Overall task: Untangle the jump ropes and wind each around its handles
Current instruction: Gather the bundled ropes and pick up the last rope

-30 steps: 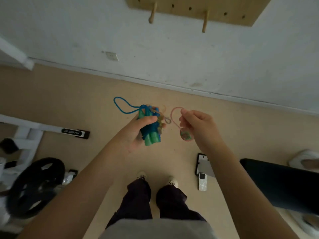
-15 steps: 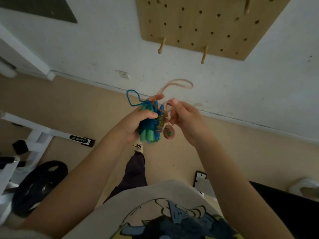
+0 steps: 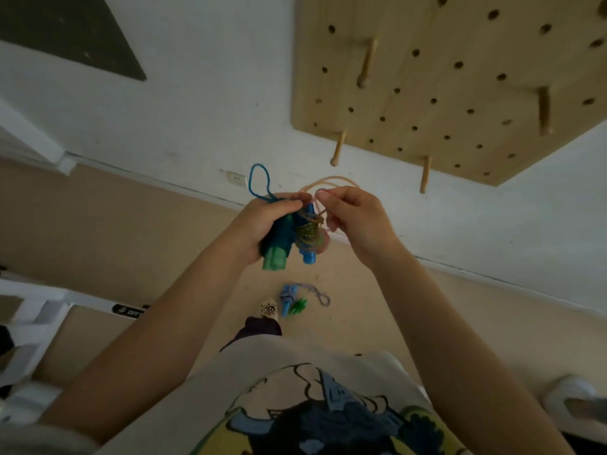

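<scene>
My left hand [image 3: 262, 224] grips a bundle of jump-rope handles: green handles [image 3: 275, 257] wound with blue rope, and a blue handle [image 3: 308, 256] wound with a yellow-green rope [image 3: 307, 234]. A loop of blue rope [image 3: 259, 180] sticks up above my left fist. My right hand [image 3: 356, 221] pinches a thin pink rope [image 3: 331, 183] that loops up beside the bundle and runs down into it. A third wound rope [image 3: 292, 298], blue and green with a pale purple cord, lies on the floor below my hands, beside my foot.
A wooden pegboard [image 3: 460, 93] with several pegs hangs on the white wall ahead, at the upper right. A wall socket [image 3: 237, 179] sits near the floor. White gym equipment [image 3: 33, 310] stands at the left. A white shoe-like object [image 3: 578, 402] lies at the far right.
My view has tilted up toward the wall and pegboard. My right hand rose from beside the bundle to its top and now pinches the pink loop. The wound rope on the floor came into view.
</scene>
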A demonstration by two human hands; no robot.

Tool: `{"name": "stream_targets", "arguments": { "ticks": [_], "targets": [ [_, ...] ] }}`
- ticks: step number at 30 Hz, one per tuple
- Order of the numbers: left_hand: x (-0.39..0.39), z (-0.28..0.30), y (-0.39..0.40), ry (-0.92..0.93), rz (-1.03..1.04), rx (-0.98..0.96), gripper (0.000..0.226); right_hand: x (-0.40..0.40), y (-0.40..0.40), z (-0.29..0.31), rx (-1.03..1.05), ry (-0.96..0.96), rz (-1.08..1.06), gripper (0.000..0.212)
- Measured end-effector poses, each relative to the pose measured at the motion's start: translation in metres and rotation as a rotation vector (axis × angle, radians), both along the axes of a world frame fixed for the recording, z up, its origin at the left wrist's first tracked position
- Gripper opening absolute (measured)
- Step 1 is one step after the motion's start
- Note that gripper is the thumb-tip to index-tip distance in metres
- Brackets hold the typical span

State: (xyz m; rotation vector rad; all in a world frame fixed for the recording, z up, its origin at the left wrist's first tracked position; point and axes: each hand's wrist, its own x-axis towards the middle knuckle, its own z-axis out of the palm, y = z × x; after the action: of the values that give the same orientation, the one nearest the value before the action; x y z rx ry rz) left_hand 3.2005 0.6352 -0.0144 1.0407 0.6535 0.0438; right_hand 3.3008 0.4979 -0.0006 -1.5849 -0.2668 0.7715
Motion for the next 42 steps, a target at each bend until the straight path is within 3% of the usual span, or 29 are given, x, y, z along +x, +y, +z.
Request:
{"name": "stream_targets", "arguments": {
  "ticks": [8,14,19,26,42],
  "targets": [
    [0.056,0.005,0.054,0.041,-0.065,0.142,0.014,0.046,0.05,0.0,0.068,0.083,-0.028,0.017],
    [0.079,0.019,0.068,0.053,0.027,0.1,0.016,0.079,0.052,0.006,0.017,0.063,-0.05,0.018],
    [0.097,0.034,0.071,0.073,0.061,0.104,0.021,0.101,0.048,0.022,-0.058,-0.09,0.001,0.017],
    [0.142,0.064,0.076,0.064,0.113,0.406,0.017,0.144,0.052,0.05,-0.046,-0.272,-0.058,0.016],
    [0.166,0.052,0.088,-0.013,0.062,0.348,0.011,0.205,0.081,0.052,-0.137,-0.298,-0.276,0.012]
  ]
}}
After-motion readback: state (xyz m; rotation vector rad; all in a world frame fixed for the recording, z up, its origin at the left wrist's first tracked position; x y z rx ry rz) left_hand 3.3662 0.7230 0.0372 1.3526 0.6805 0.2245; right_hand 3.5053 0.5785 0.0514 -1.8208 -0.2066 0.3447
